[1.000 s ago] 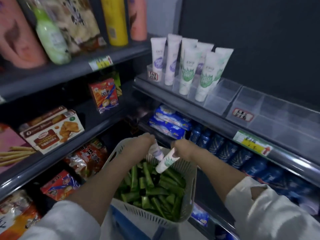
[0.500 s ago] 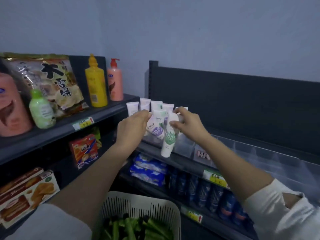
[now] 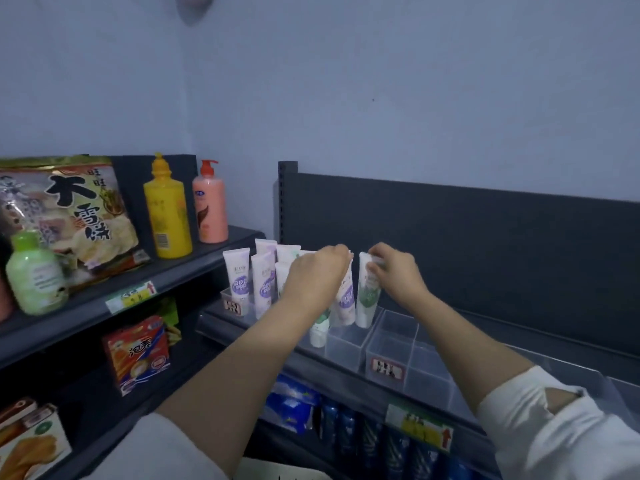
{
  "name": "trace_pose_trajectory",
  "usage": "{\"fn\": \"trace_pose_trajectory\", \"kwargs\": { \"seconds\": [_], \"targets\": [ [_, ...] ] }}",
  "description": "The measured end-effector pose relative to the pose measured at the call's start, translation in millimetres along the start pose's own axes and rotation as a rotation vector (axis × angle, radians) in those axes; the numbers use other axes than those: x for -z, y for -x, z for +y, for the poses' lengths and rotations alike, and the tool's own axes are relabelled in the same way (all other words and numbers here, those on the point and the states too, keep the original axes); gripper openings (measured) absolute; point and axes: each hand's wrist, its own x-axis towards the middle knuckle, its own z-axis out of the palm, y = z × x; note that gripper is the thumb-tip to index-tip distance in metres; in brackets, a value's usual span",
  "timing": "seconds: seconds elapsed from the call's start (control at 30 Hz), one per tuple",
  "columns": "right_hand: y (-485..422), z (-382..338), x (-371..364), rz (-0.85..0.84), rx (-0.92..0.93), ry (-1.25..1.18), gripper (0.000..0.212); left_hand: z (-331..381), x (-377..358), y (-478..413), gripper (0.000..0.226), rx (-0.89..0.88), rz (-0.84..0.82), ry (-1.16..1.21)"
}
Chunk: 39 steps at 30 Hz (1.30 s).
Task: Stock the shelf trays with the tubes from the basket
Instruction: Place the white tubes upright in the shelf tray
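Both forearms [image 3: 242,368] were bare and stretched forward. Left hand [image 3: 313,275] pinched the purple tube [image 3: 346,301] by its top. Right hand [image 3: 398,277] pinched the green tube [image 3: 367,297] likewise.

Yellow bottle [image 3: 168,216] beside pink pump bottle [image 3: 209,206], snack bag [image 3: 65,216] further left

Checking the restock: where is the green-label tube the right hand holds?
Head view, centre: the green-label tube stands upright at the clear tray, gripped at its top by the right hand, just right of the purple-label tube the left hand holds.
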Motion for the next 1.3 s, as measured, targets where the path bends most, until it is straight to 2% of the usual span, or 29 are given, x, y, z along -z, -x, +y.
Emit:
{"fn": "trace_pose_trajectory", "kwargs": {
  "seconds": [0.1, 0.23, 0.57, 0.77, 1.03, 1.17, 1.3],
  "targets": [
    [-7, 12, -13, -0.063, 0.004, 0.026, 0.013, 8, -22, -7, 0.019, 0.007, -0.129, -0.062],
    [-15, 17, -18, -0.124, 0.055, 0.053, 0.016, 16, -43, -7, 0.020, 0.000, -0.236, -0.121],
    [-12, 20, -8, -0.194, 0.149, 0.170, 0.022, 13, -42, -8, 0.035, -0.014, -0.200, -0.189],
    [-11, -3, 10, -0.107, 0.328, 0.412, 0.033, 0, -16, -3, 0.036, 0.004, -0.181, -0.203],
    [8, -69, -1, -0.020, 0.546, 0.499, 0.032, -61, 39, 35, 0.035, 0.026, -0.095, -0.335],
    [29, -103, -29, -0.058, 0.618, 0.469, 0.033, -101, 51, 75, 0.033, 0.078, -0.115, -0.367],
    [61, -127, -68, -0.141, 0.654, 0.391, 0.030, -144, 48, 126, 0.031, 0.141, -0.160, -0.295]
  ]
}}
